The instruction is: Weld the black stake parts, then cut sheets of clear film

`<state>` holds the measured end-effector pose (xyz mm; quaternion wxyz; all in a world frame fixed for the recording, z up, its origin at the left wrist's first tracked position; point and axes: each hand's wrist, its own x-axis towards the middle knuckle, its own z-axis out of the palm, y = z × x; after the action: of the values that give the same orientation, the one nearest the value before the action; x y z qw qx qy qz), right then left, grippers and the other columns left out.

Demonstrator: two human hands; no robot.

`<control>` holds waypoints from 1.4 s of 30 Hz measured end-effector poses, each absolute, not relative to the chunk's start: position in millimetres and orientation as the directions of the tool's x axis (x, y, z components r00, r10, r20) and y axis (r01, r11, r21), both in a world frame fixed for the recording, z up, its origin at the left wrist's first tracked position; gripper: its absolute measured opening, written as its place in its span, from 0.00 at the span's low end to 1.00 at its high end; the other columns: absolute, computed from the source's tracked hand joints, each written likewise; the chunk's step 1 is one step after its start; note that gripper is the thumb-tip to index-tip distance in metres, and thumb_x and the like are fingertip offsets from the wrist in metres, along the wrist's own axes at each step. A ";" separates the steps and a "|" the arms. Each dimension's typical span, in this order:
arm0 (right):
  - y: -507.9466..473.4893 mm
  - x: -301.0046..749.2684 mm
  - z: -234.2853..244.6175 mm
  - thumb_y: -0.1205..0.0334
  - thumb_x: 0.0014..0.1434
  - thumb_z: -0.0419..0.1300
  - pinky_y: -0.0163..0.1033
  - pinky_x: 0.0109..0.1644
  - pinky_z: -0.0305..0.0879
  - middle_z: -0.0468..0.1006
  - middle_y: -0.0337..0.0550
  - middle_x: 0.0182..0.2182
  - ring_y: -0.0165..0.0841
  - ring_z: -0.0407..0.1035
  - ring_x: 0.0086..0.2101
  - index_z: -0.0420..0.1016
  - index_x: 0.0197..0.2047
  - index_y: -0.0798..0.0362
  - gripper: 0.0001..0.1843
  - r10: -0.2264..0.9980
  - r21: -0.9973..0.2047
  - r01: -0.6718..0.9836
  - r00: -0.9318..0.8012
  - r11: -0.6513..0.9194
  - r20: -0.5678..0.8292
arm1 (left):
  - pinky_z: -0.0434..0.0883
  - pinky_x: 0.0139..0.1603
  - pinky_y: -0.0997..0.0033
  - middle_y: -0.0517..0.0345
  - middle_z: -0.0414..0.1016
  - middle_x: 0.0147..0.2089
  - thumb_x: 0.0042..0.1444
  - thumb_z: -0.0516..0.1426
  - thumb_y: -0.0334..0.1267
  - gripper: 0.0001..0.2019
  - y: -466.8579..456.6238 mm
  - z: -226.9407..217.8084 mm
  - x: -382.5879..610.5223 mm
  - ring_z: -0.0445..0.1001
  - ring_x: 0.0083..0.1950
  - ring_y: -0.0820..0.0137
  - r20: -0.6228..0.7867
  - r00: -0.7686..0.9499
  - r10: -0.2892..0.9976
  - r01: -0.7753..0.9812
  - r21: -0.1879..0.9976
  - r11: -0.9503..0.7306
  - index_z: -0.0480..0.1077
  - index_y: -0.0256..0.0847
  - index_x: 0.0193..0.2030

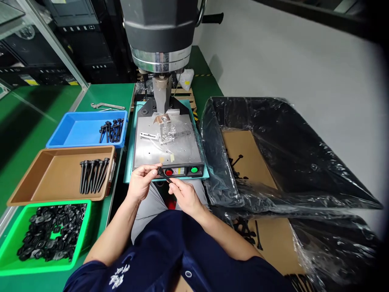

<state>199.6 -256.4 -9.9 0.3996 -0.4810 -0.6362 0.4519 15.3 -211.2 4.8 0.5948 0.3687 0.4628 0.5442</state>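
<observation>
Both my hands hold one short black rod-shaped part [165,175] with a wider head, in front of the press's control panel. My left hand [140,182] pinches the head end between thumb and fingertips. The other end is gripped by the fingers of my right hand [186,197]. Just beyond are the red button [169,172] and green button [194,170] on the front of the metal base plate [182,152]. Above the plate, the press's tool [162,95] stands over a small metal fixture [164,125] with clear film around it.
At left stand a blue tray [75,129] with black screw-like parts, a brown tray [57,174] with black headed rods, and a green bin [39,265] full of small black pieces. A wrench [107,106] lies behind them. Plastic-lined boxes [258,162] with black parts stand at right.
</observation>
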 end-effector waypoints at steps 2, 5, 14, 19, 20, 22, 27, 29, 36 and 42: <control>-255.8 199.5 -9.3 0.56 0.69 0.51 0.40 0.41 0.65 0.78 0.41 0.28 0.34 0.71 0.31 0.76 0.48 0.50 0.14 0.974 -0.954 0.263 -0.208 0.143 0.089 | 0.78 0.43 0.61 0.43 0.83 0.47 0.43 0.73 0.46 0.16 -211.9 2.9 16.5 0.82 0.47 0.57 -0.140 -0.037 0.989 -0.287 0.950 0.124 0.78 0.38 0.34; -254.1 200.3 -14.0 0.56 0.70 0.51 0.38 0.40 0.65 0.78 0.40 0.28 0.32 0.71 0.30 0.76 0.45 0.51 0.14 0.968 -0.973 0.207 -0.248 0.100 0.047 | 0.79 0.45 0.59 0.43 0.83 0.47 0.46 0.71 0.47 0.15 -214.1 1.3 20.1 0.82 0.49 0.56 -0.106 -0.050 0.993 -0.267 0.960 0.089 0.78 0.38 0.33; -245.7 199.1 -38.7 0.42 0.64 0.57 0.32 0.20 0.48 0.76 0.38 0.27 0.23 0.53 0.18 0.74 0.48 0.53 0.22 0.907 -0.931 -0.222 -0.374 -0.288 -0.192 | 0.76 0.54 0.56 0.44 0.83 0.49 0.46 0.71 0.44 0.14 -210.0 7.9 31.9 0.81 0.51 0.57 0.012 -0.044 0.999 -0.102 0.995 -0.016 0.80 0.40 0.38; -232.3 199.0 -31.2 0.40 0.62 0.59 0.31 0.18 0.51 0.75 0.39 0.30 0.22 0.57 0.18 0.72 0.43 0.53 0.22 0.925 -0.915 -0.302 -0.348 -0.268 -0.156 | 0.76 0.52 0.58 0.46 0.83 0.49 0.49 0.69 0.44 0.13 -206.0 -2.1 41.1 0.81 0.46 0.61 0.018 0.019 1.000 -0.032 0.999 -0.018 0.81 0.41 0.40; -229.3 199.0 -30.4 0.40 0.63 0.59 0.31 0.17 0.51 0.74 0.39 0.30 0.22 0.57 0.18 0.72 0.43 0.53 0.23 0.931 -0.908 -0.326 -0.333 -0.265 -0.152 | 0.77 0.50 0.59 0.46 0.82 0.50 0.51 0.68 0.43 0.12 -206.4 -5.2 43.4 0.81 0.41 0.63 0.025 0.052 0.998 -0.004 1.000 -0.025 0.81 0.41 0.41; -223.7 199.0 -32.0 0.39 0.63 0.58 0.30 0.17 0.48 0.70 0.36 0.26 0.22 0.55 0.17 0.72 0.43 0.53 0.23 0.938 -0.891 -0.363 -0.308 -0.273 -0.162 | 0.77 0.46 0.60 0.47 0.81 0.51 0.54 0.66 0.43 0.12 -207.2 -10.9 46.8 0.80 0.35 0.67 0.045 0.115 0.992 0.052 0.997 -0.051 0.81 0.43 0.44; -211.6 202.4 -46.0 0.41 0.60 0.62 0.28 0.17 0.47 0.71 0.34 0.27 0.21 0.56 0.18 0.70 0.42 0.52 0.22 0.935 -0.841 -0.428 -0.268 -0.331 -0.232 | 0.71 0.60 0.58 0.47 0.80 0.54 0.51 0.68 0.40 0.16 -188.6 -15.4 39.4 0.77 0.57 0.58 0.086 0.165 0.983 0.106 0.989 -0.104 0.81 0.44 0.47; -207.7 203.8 -50.2 0.42 0.57 0.65 0.28 0.18 0.48 0.74 0.36 0.30 0.21 0.58 0.19 0.70 0.43 0.52 0.22 0.933 -0.818 -0.457 -0.248 -0.350 -0.261 | 0.71 0.59 0.58 0.46 0.80 0.52 0.48 0.69 0.41 0.18 -166.2 -12.9 29.9 0.77 0.55 0.57 0.063 0.050 0.997 0.095 0.993 -0.067 0.81 0.42 0.47; -197.9 191.6 -57.5 0.56 0.47 0.69 0.30 0.25 0.59 0.77 0.40 0.31 0.25 0.67 0.26 0.69 0.37 0.53 0.18 0.918 -0.777 -0.490 -0.238 -0.395 -0.316 | 0.68 0.60 0.54 0.40 0.75 0.60 0.48 0.68 0.44 0.25 -60.3 -2.1 0.3 0.72 0.61 0.53 0.163 -0.198 0.967 0.251 0.962 -0.110 0.75 0.38 0.52; -179.3 174.7 -69.7 0.55 0.44 0.68 0.31 0.22 0.52 0.77 0.38 0.27 0.24 0.63 0.21 0.71 0.42 0.54 0.22 0.866 -0.744 -0.448 -0.322 -0.496 -0.383 | 0.71 0.49 0.62 0.48 0.81 0.40 0.41 0.71 0.49 0.27 -15.9 -2.9 -0.2 0.78 0.43 0.62 0.066 -0.023 0.998 0.183 0.981 -0.060 0.76 0.35 0.46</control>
<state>174.7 -179.3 -69.7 0.4269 -0.3957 -0.2641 0.7691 -0.2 -15.9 -2.9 0.4286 0.5520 0.5348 0.4749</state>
